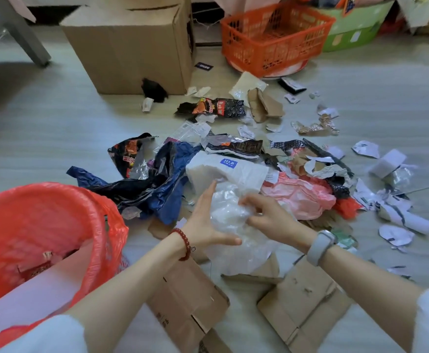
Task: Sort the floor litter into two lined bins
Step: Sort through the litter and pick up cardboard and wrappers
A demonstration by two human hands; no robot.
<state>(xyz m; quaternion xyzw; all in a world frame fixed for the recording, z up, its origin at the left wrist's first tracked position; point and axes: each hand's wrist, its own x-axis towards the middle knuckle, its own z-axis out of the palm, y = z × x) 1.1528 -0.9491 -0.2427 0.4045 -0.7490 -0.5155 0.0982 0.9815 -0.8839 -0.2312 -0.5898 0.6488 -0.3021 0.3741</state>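
A crumpled clear plastic bag (233, 215) lies on the floor in the middle of the litter. My left hand (205, 220) presses against its left side with fingers spread. My right hand (269, 215) pinches its top right with bent fingers. A bin lined with a red bag (101, 217) stands at the lower left, with a white box and scraps inside. Around the clear bag lie a dark blue plastic bag (162, 192), a white package with a blue label (233, 169), a pink bag (302, 194) and black snack wrappers (216, 108). Only one lined bin is in view.
Flattened cardboard pieces (190, 301) lie under my forearms. Torn paper scraps (396, 215) spread to the right. A large cardboard box (132, 44) and an orange plastic basket (274, 34) stand at the back, with a green container (356, 26) behind.
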